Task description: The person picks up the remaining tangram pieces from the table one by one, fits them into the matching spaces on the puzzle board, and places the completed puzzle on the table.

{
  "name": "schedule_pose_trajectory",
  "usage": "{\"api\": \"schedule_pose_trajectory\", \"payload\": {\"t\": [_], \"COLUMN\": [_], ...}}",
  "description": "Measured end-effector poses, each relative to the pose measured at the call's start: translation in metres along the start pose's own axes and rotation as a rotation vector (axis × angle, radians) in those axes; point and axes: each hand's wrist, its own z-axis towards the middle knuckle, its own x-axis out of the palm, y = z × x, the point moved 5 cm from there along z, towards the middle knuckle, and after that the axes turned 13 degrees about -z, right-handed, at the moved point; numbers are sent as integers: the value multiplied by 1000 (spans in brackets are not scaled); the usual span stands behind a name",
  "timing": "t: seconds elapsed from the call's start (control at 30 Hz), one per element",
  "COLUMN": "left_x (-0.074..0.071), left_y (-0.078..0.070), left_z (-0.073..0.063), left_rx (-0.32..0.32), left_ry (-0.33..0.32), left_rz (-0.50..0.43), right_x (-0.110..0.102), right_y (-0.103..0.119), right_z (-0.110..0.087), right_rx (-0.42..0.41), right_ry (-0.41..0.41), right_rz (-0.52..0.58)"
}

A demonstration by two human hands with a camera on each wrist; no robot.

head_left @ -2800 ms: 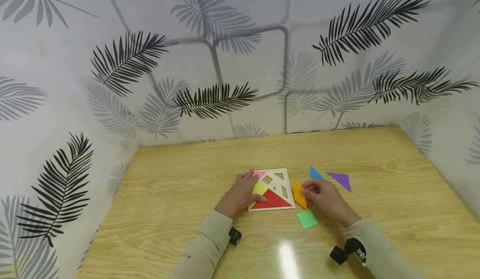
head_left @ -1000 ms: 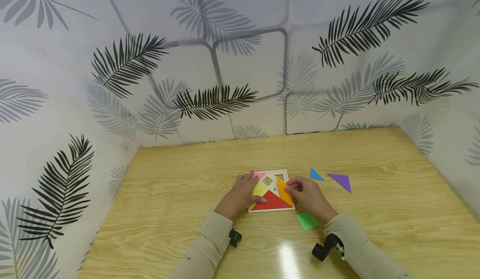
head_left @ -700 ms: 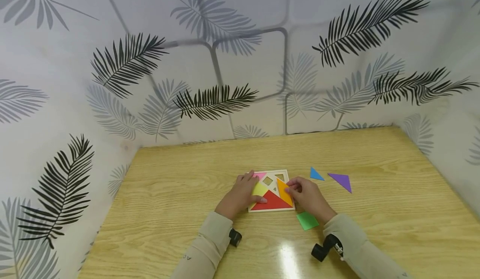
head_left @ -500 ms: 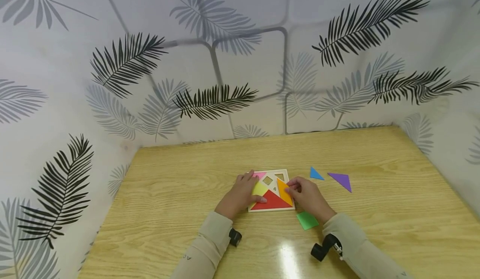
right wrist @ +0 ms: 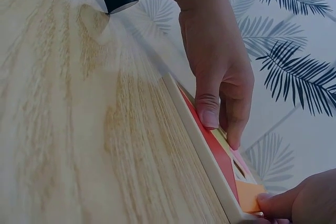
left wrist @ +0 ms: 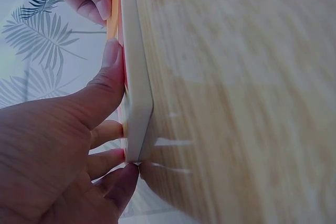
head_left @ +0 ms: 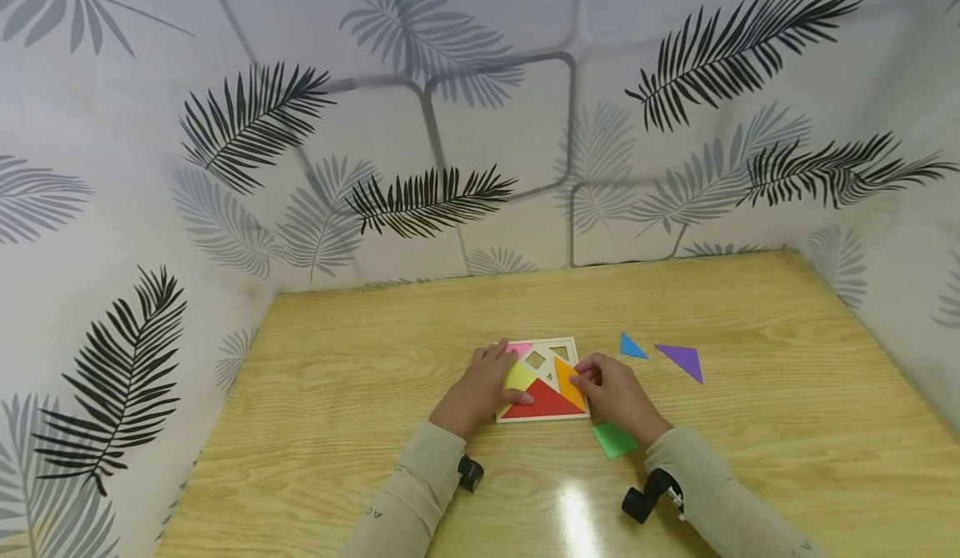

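A square wooden tangram tray (head_left: 580, 349) lies on the table with red (head_left: 546, 401), yellow (head_left: 517, 380) and pink (head_left: 521, 348) pieces set in it. My left hand (head_left: 478, 387) rests on its left side, thumb on the red triangle, other fingers over the yellow and pink pieces and the edge. At the right side, my right hand (head_left: 622, 395) pinches an orange parallelogram piece (head_left: 567, 381) by its right edge. The piece lies over the right-hand recess, beside the red triangle. In the right wrist view, the right thumb presses the orange piece (right wrist: 248, 195); whether it sits flush is unclear.
A green square (head_left: 613, 439) lies in front of the tray, partly under the right hand. A blue triangle (head_left: 632, 346) and a purple triangle (head_left: 683, 360) lie to the right. A patterned cloth (head_left: 420, 124) hangs behind the wooden table (head_left: 360, 374).
My right hand has carried the orange piece leftward from the table beside the tray onto its right-hand recess. Over the last second both hands have stayed nearly still.
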Motion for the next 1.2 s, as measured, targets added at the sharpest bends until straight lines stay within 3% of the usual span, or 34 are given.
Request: {"api": "schedule_pose_trajectory", "payload": {"t": [0.5, 0.93, 1.2], "left_x": [1, 1, 1], "left_y": [0, 0, 0], "left_z": [2, 1, 1], "left_rx": [8, 2, -7], "left_ry": [-5, -5, -5], "left_rz": [8, -9, 5], "right_x": [2, 3, 1], "right_y": [-2, 0, -1], "right_z": [2, -5, -6], "right_rx": [-24, -33, -52], "right_ry": [-14, -83, -67], "right_rz": [-39, -56, -60]}}
